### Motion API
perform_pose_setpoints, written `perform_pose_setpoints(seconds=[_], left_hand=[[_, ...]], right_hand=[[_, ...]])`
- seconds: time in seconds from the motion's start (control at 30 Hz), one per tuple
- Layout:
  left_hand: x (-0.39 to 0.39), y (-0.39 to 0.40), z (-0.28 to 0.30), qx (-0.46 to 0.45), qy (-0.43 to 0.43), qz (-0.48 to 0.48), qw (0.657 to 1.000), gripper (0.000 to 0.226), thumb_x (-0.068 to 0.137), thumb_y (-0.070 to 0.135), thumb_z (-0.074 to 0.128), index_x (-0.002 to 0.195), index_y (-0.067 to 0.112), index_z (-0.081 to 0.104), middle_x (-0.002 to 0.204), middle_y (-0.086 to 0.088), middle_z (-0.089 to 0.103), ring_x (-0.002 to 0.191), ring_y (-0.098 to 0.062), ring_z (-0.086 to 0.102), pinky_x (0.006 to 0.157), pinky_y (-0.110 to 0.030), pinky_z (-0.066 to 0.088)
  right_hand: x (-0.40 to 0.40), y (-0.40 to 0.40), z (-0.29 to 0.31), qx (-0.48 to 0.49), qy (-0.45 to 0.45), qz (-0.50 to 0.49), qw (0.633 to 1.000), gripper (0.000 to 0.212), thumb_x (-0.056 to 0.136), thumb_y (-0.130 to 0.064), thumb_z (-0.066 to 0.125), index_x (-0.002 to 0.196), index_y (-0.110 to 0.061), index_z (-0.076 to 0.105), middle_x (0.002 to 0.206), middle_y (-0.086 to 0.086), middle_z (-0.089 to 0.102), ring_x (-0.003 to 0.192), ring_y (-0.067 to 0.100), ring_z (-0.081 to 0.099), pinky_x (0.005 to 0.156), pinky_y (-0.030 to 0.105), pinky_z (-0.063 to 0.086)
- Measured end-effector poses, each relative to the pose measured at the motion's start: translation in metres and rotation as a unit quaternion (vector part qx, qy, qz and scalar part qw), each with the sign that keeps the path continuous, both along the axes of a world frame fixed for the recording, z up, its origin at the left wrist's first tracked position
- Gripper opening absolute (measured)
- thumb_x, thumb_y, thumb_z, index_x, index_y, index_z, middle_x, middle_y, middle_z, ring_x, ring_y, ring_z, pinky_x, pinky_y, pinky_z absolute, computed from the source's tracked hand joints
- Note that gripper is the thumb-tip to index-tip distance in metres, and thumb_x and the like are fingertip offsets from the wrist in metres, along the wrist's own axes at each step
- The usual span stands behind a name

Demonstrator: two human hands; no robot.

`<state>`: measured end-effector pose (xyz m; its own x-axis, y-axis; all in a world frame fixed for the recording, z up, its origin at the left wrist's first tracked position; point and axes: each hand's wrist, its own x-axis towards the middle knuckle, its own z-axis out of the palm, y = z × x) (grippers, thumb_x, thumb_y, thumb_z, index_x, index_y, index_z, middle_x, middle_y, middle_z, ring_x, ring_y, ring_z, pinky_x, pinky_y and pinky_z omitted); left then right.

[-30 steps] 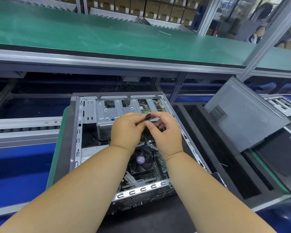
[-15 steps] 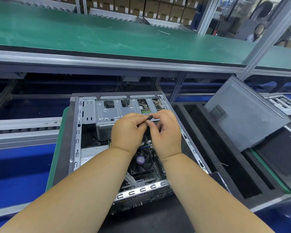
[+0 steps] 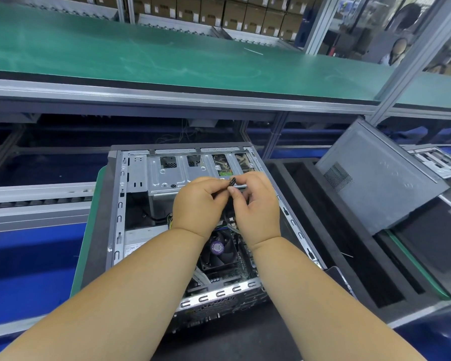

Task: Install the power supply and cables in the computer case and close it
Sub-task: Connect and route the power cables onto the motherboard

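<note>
On the green bench [image 3: 167,61] line, the open computer case [image 3: 138,194] has stayed put, while both hands, left hand [image 3: 197,207] and right hand [image 3: 257,207], still pinch a small black plug [image 3: 231,182] over its far middle, so cabling goes on.

Not much moved tbh. Both hands crept a bit toward the far end of the computer case [image 3: 120,204], left hand [image 3: 197,204] and right hand [image 3: 258,207] pinching that small black connector [image 3: 231,182], now over the drive cage edge.
</note>
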<state>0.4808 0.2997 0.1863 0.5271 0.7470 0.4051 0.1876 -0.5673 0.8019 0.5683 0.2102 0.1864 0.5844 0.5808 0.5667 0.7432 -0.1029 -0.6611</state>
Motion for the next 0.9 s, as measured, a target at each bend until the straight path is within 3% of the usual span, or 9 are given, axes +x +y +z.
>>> perform_pose_setpoints(seconds=[0.1,0.2,0.27,0.33,0.43,0.53,0.67,0.77,0.9], left_hand=[[0.0,0.001,0.0,-0.152,-0.01,-0.062,0.986,0.02,0.081,0.018,0.074,0.096,0.031,0.076,0.086,0.014,0.072,0.083,-0.006,0.065,0.075,-0.017,0.052],[-0.001,0.004,0.001,-0.284,-0.055,-0.056,0.956,0.024,0.082,0.014,0.063,0.089,0.033,0.075,0.086,0.016,0.073,0.085,-0.002,0.067,0.073,-0.015,0.05],[-0.003,0.007,0.002,-0.318,-0.067,-0.018,0.945,0.025,0.083,0.015,0.055,0.085,0.03,0.075,0.083,0.014,0.073,0.079,-0.003,0.067,0.068,-0.018,0.049],[-0.004,0.011,0.0,-0.334,-0.036,0.007,0.942,0.031,0.083,0.014,0.047,0.078,0.028,0.075,0.079,0.012,0.072,0.076,-0.006,0.067,0.064,-0.02,0.049],[-0.002,0.015,-0.008,-0.314,0.113,-0.01,0.943,0.031,0.084,0.012,0.047,0.078,0.027,0.073,0.087,0.011,0.071,0.085,-0.015,0.064,0.074,-0.028,0.052],[0.003,0.011,-0.016,-0.217,0.274,-0.076,0.934,0.029,0.085,0.013,0.051,0.096,0.032,0.07,0.097,0.01,0.061,0.089,-0.015,0.058,0.074,-0.023,0.045],[0.005,0.007,-0.015,-0.188,0.312,-0.127,0.923,0.034,0.085,0.014,0.053,0.111,0.03,0.069,0.115,0.006,0.066,0.088,-0.015,0.058,0.074,-0.023,0.046],[0.004,0.007,-0.013,-0.163,0.345,-0.157,0.911,0.042,0.083,0.015,0.059,0.122,0.031,0.063,0.126,0.006,0.062,0.104,-0.015,0.059,0.087,-0.026,0.049],[0.006,0.002,-0.015,-0.138,0.406,-0.258,0.866,0.069,0.084,0.023,0.064,0.146,0.037,0.037,0.142,-0.001,0.048,0.105,-0.02,0.06,0.085,-0.028,0.05]], right_hand=[[0.005,0.001,-0.003,-0.041,0.069,-0.004,0.997,0.015,0.092,-0.012,0.06,0.104,-0.019,0.065,0.105,-0.012,0.059,0.081,0.003,0.058,0.076,0.016,0.047],[0.007,0.003,-0.004,-0.031,0.213,0.014,0.977,0.018,0.098,-0.013,0.051,0.108,-0.025,0.059,0.099,-0.009,0.07,0.096,0.006,0.065,0.09,0.027,0.051],[0.008,0.003,-0.005,0.017,0.296,0.041,0.954,0.023,0.1,-0.01,0.041,0.108,-0.026,0.055,0.089,-0.003,0.072,0.093,0.013,0.068,0.09,0.026,0.053],[0.012,0.001,-0.006,0.07,0.339,0.056,0.937,0.026,0.102,-0.009,0.034,0.111,-0.023,0.054,0.08,0.002,0.063,0.081,0.018,0.069,0.08,0.024,0.056],[0.022,-0.002,-0.01,0.094,0.347,0.048,0.932,0.027,0.103,-0.014,0.031,0.118,-0.019,0.053,0.076,-0.003,0.051,0.062,0.012,0.058,0.073,0.028,0.057],[0.028,-0.003,-0.014,0.085,0.347,0.038,0.933,0.028,0.102,-0.018,0.034,0.118,-0.021,0.057,0.076,-0.005,0.049,0.059,0.01,0.048,0.067,0.028,0.054],[0.028,-0.001,-0.014,0.05,0.378,0.047,0.923,0.025,0.102,-0.017,0.044,0.115,-0.02,0.065,0.073,-0.009,0.054,0.055,0.008,0.051,0.062,0.032,0.047],[0.026,-0.001,-0.013,0.022,0.407,0.063,0.911,0.021,0.101,-0.01,0.05,0.105,-0.016,0.069,0.069,-0.007,0.056,0.051,0.008,0.049,0.059,0.027,0.048],[0.029,-0.003,-0.012,-0.038,0.435,0.076,0.896,0.019,0.099,-0.008,0.053,0.103,-0.011,0.071,0.07,-0.002,0.058,0.051,0.013,0.044,0.058,0.025,0.04]])
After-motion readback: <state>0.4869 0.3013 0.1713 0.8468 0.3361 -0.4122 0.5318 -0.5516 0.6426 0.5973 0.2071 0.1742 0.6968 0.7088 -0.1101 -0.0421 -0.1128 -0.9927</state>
